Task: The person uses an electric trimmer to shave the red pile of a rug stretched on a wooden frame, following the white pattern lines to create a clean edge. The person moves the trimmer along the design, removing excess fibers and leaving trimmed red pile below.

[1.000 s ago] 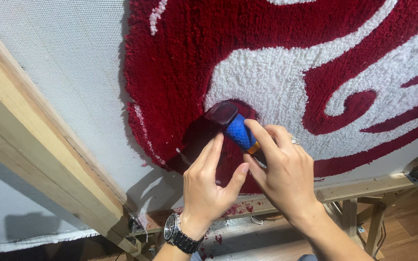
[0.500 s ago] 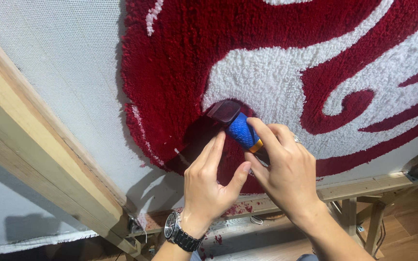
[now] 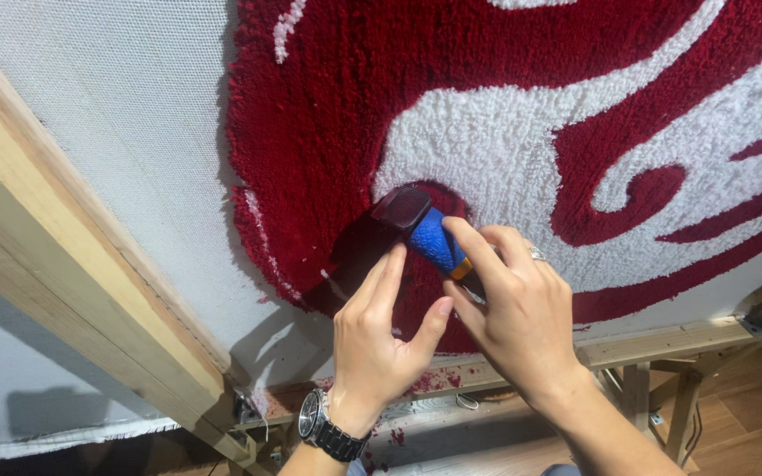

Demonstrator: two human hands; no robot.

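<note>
Right hand (image 3: 522,308) pinches the blue trimmer (image 3: 421,227) against the red-and-white tufted rug (image 3: 328,115); left hand (image 3: 381,339), fingers loose and empty, steadies beside it. Best kept flat, light passes.

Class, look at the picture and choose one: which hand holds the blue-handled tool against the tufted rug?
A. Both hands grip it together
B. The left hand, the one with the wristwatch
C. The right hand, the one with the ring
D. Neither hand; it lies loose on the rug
C: the right hand, wearing a ring, grips the blue-handled tool on the red pile of the rug, while the left hand with the wristwatch only rests its fingers beside it.
</note>
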